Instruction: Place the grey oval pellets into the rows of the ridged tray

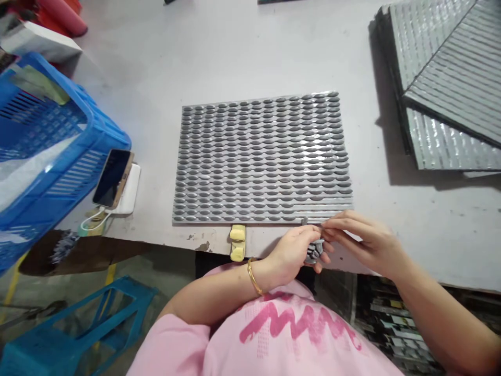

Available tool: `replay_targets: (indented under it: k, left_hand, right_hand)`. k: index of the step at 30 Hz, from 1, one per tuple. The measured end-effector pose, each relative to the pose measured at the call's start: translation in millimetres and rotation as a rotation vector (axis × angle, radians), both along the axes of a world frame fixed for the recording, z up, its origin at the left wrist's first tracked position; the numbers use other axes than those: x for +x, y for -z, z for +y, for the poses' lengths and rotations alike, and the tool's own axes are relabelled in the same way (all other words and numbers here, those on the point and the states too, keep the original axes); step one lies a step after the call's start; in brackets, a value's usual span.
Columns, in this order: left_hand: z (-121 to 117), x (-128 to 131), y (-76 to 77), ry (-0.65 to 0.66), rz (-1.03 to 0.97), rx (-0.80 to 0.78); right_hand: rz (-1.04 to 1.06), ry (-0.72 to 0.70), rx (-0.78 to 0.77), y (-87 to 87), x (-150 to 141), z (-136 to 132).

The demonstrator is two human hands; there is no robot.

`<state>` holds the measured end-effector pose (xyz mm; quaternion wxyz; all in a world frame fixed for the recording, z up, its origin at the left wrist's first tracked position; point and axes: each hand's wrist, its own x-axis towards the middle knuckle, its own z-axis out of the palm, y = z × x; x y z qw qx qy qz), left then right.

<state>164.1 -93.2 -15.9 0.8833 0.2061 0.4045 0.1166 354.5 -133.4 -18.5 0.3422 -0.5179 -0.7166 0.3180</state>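
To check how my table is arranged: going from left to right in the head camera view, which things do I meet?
Blue slatted plastic crate → black rectangular smartphone → grey studded rectangular sheet → stacked grey ribbed panels

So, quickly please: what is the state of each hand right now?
Left hand: closed, holding a bunch of small grey pieces.
Right hand: pinched closed; what it holds cannot be told.
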Motion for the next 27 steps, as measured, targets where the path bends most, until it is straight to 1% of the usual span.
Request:
replay_targets:
  k: [1, 4, 5, 8, 12, 15, 17, 22, 27]
  left_hand:
    - [-1, -1, 1.0, 0.024, 0.009, 0.003]
    - [-5, -6, 2.7, 0.113, 0.006, -0.023]
    - [-6, -9, 2.8, 0.137, 0.004, -0.032]
    - [-9, -17, 3.1, 0.159, 0.012, -0.026]
    - [-7, -27, 4.6, 0.159, 0.002, 0.020]
    - [-6, -31, 6.0, 0.120, 0.044, 0.030]
    - [-6, -33, 6.4, 0.085, 0.076, 0.036]
    - [-5, -31, 4.3, -0.017, 0.103, 0.026]
    - [-3, -25, 3.1, -0.135, 0.094, 0.076]
  right_hand:
    - [-0.023, 0.022, -0.003, 0.4, 2, 0]
    - [-0.117, 0.161, 0.032, 5.3, 3, -1]
    - [-0.143, 0.177, 0.048, 7.6, 2, -2]
    - [-0.228, 0.123, 0.119, 13.7, -10, 0]
    - [-0.430, 0.096, 0.232, 16.9, -30, 9]
    - [-0.503, 0.069, 0.242, 18.3, -35, 14]
    - [-0.458, 0.081, 0.224, 18.7, -33, 14]
    - [-0.192, 0.156, 0.190, 14.0, -29, 12]
    - [-0.027, 0.053, 0.112, 7.3, -31, 3]
